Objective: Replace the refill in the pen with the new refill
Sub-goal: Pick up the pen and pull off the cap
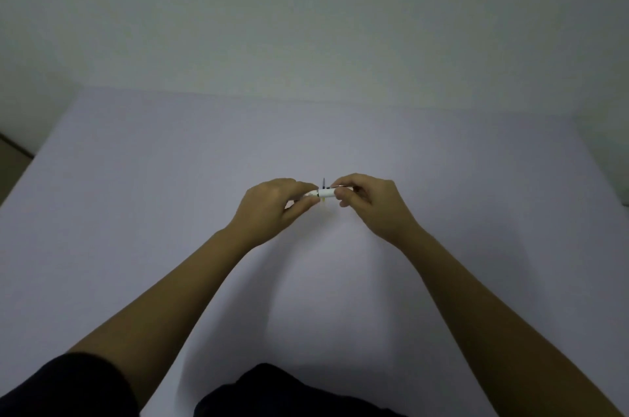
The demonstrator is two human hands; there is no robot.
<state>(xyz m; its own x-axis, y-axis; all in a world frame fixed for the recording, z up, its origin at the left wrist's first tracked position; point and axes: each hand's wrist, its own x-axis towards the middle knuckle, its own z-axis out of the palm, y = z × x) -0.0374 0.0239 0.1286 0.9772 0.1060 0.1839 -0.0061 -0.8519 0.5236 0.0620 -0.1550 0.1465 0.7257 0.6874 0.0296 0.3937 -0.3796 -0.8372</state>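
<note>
A short white pen (pixel 323 193) is held level above the middle of the table, between both hands. My left hand (pixel 272 209) pinches its left end with thumb and fingers. My right hand (pixel 369 204) grips its right end, where a thin metal clip shows by the fingertips. A thin dark refill (pixel 323 183) lies on the table just behind the pen, pointing away from me, only its far part showing. Something small and yellowish (pixel 325 199) shows just below the pen. Most of the pen is hidden by my fingers.
The white table (pixel 170 212) stretches wide on all sides, meeting a pale wall (pixel 306 25) at its far edge. A strip of floor (pixel 10 158) shows past the left edge. My dark clothing fills the bottom of the view.
</note>
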